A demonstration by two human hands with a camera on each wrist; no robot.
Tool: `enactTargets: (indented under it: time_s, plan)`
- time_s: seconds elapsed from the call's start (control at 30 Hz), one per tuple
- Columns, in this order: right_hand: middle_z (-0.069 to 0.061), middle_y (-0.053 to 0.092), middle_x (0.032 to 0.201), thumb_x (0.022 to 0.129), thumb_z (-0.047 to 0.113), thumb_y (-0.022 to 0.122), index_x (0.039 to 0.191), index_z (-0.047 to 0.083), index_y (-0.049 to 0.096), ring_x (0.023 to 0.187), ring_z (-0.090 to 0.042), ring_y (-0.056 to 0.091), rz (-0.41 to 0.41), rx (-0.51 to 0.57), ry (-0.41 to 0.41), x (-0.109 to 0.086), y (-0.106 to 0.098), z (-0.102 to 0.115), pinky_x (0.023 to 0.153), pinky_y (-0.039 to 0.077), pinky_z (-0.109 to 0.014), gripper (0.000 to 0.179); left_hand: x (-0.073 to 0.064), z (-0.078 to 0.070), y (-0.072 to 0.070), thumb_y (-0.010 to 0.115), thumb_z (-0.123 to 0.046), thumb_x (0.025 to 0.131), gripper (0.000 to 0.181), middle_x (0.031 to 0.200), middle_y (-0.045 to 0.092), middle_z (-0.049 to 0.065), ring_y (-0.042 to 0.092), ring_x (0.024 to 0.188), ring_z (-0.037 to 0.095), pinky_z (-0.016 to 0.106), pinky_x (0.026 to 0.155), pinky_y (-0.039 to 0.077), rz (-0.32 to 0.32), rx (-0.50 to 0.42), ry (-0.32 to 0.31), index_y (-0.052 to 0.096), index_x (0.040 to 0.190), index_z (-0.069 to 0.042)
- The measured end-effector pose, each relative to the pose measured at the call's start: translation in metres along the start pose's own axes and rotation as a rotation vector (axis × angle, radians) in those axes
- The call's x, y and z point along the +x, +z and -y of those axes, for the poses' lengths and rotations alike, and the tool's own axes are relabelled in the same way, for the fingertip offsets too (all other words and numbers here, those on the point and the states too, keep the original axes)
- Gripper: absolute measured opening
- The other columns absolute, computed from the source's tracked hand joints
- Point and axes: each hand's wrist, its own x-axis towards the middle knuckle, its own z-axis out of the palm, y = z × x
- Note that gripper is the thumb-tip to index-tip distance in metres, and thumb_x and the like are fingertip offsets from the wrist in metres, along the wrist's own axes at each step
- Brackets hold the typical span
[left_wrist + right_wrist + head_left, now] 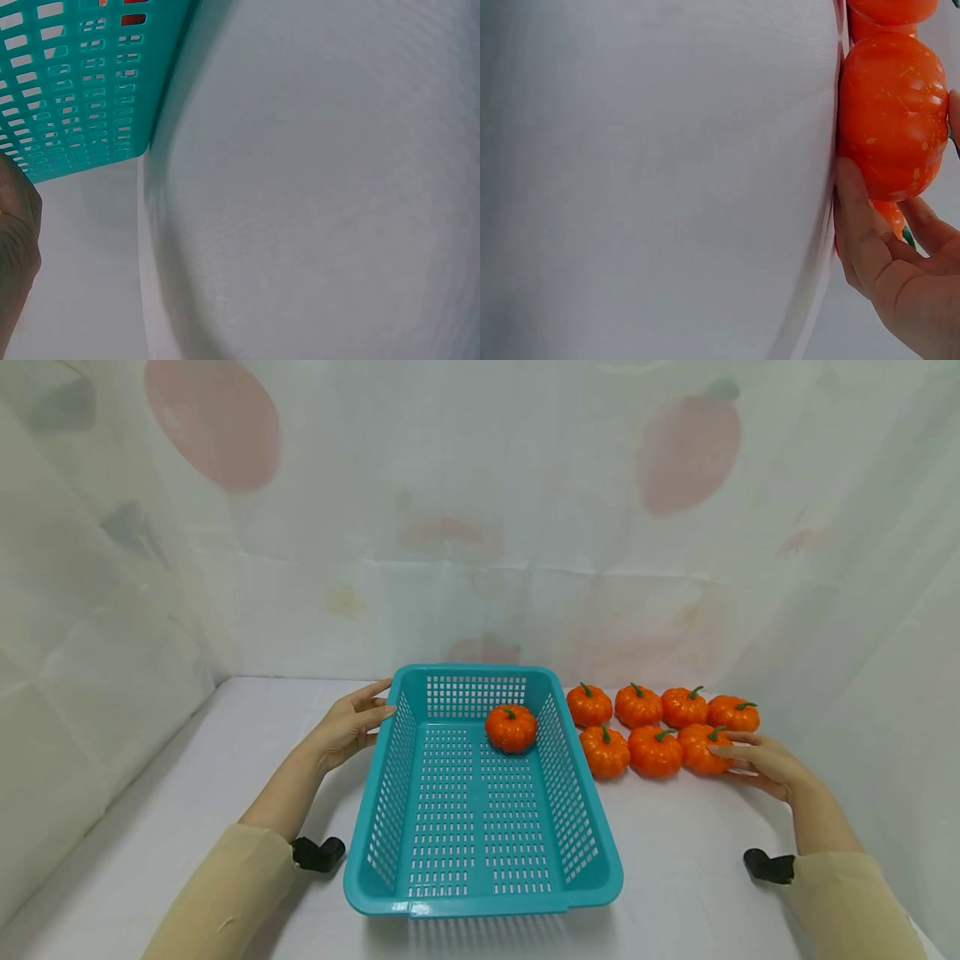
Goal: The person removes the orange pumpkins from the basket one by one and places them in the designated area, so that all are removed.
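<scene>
A turquoise plastic basket (480, 906) with slotted walls stands on the table, one small orange pumpkin (511, 729) inside near its back right corner. At the basket's left rim, my left hand (347, 727) holds the edge, a fingertip over it; the left wrist view shows only part of this hand (16, 232) beside the wall. To the right of the basket, my right hand (765, 763) grips the rightmost front-row pumpkin (701, 748), fingers around its side. In the right wrist view, fingertips touch this pumpkin (892, 116) low down and at its far side.
Several more orange pumpkins with green stems stand in two rows right of the basket, among them a back-row pumpkin (637, 706) and a front-row pumpkin (656, 752). A white curtain (480, 602) with faded fruit prints hangs behind the white table (675, 860).
</scene>
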Motion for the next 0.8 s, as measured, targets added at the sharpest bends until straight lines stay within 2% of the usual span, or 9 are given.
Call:
enactTargets:
  time_s: [0.17, 0.27, 0.33, 0.4, 0.5, 0.6, 0.67, 0.7, 0.8]
  plan:
    - [-0.029, 0.025, 0.154, 0.099, 0.041, 0.056, 0.154, -0.009, 0.005, 0.093, 0.008, 0.057, 0.003, 0.002, -0.048, 0.000, -0.001, 0.001, 0.092, 0.057, -0.028, 0.090, 0.000, 0.000, -0.001, 0.061, -0.021, 0.099, 0.073, 0.113, 0.054, 0.000, 0.066, 0.091, 0.005, 0.022, 0.081, 0.057, 0.009, 0.000, 0.003, 0.020, 0.159, -0.017]
    - [-0.027, 0.028, 0.152, 0.099, 0.041, 0.055, 0.154, -0.009, 0.007, 0.096, 0.004, 0.058, 0.004, -0.015, -0.061, 0.000, -0.004, 0.001, 0.092, 0.057, -0.028, 0.088, 0.001, 0.000, -0.001, 0.061, -0.021, 0.099, 0.073, 0.113, 0.054, 0.000, 0.066, 0.091, 0.004, 0.022, 0.080, 0.057, 0.013, -0.005, 0.001, 0.020, 0.159, -0.017]
    - [-0.014, 0.048, 0.140, 0.100, 0.040, 0.055, 0.154, -0.008, 0.009, 0.097, 0.002, 0.059, 0.010, -0.017, -0.067, -0.002, -0.007, 0.003, 0.092, 0.057, -0.028, 0.086, 0.001, 0.000, -0.001, 0.061, -0.020, 0.099, 0.073, 0.113, 0.054, 0.000, 0.066, 0.090, 0.004, 0.022, 0.080, 0.057, 0.018, -0.010, -0.001, 0.020, 0.159, -0.017]
    - [0.002, 0.058, 0.124, 0.100, 0.041, 0.054, 0.154, -0.007, 0.009, 0.098, 0.000, 0.060, -0.001, -0.020, -0.066, -0.004, -0.010, 0.006, 0.092, 0.057, -0.028, 0.086, 0.001, 0.000, -0.001, 0.060, -0.020, 0.099, 0.073, 0.113, 0.053, 0.000, 0.066, 0.090, 0.004, 0.022, 0.080, 0.057, 0.022, -0.009, -0.001, 0.019, 0.159, -0.017]
    - [0.025, 0.050, 0.105, 0.100, 0.043, 0.055, 0.154, -0.007, 0.008, 0.107, -0.012, 0.061, -0.074, -0.011, -0.090, -0.007, -0.015, 0.012, 0.089, 0.058, -0.024, 0.087, 0.001, 0.000, -0.001, 0.060, -0.020, 0.099, 0.072, 0.113, 0.053, 0.000, 0.066, 0.091, 0.005, 0.022, 0.081, 0.057, 0.025, -0.002, 0.005, 0.019, 0.159, -0.016]
    - [0.019, 0.046, 0.111, 0.098, 0.044, 0.057, 0.155, -0.004, 0.014, 0.115, -0.020, 0.055, -0.220, 0.035, -0.116, -0.010, -0.017, 0.016, 0.083, 0.058, -0.019, 0.086, 0.001, -0.001, -0.001, 0.060, -0.020, 0.099, 0.072, 0.114, 0.053, 0.000, 0.066, 0.092, 0.005, 0.023, 0.082, 0.057, 0.021, 0.007, 0.006, 0.019, 0.159, -0.016]
    - [0.019, 0.047, 0.109, 0.096, 0.041, 0.061, 0.152, 0.003, 0.026, 0.110, -0.015, 0.057, -0.300, 0.120, -0.148, -0.011, -0.018, 0.020, 0.077, 0.057, -0.015, 0.076, 0.001, -0.001, -0.001, 0.060, -0.021, 0.099, 0.072, 0.115, 0.053, 0.001, 0.066, 0.092, 0.005, 0.023, 0.082, 0.057, 0.017, 0.011, 0.003, 0.019, 0.159, -0.017]
    - [0.018, 0.047, 0.107, 0.095, 0.040, 0.063, 0.150, 0.007, 0.031, 0.102, -0.008, 0.059, -0.332, 0.159, -0.161, -0.011, -0.017, 0.023, 0.075, 0.057, -0.014, 0.072, 0.001, -0.001, 0.000, 0.060, -0.021, 0.099, 0.072, 0.115, 0.052, 0.001, 0.065, 0.092, 0.005, 0.023, 0.082, 0.057, 0.016, 0.012, 0.001, 0.020, 0.159, -0.017]
    - [0.024, 0.050, 0.096, 0.092, 0.038, 0.069, 0.143, 0.017, 0.038, 0.083, 0.010, 0.058, -0.363, 0.246, -0.197, -0.012, -0.015, 0.036, 0.071, 0.055, -0.011, 0.063, 0.001, 0.000, -0.001, 0.060, -0.021, 0.099, 0.072, 0.114, 0.052, 0.000, 0.065, 0.092, 0.005, 0.022, 0.082, 0.057, 0.010, 0.012, -0.005, 0.020, 0.159, -0.017]
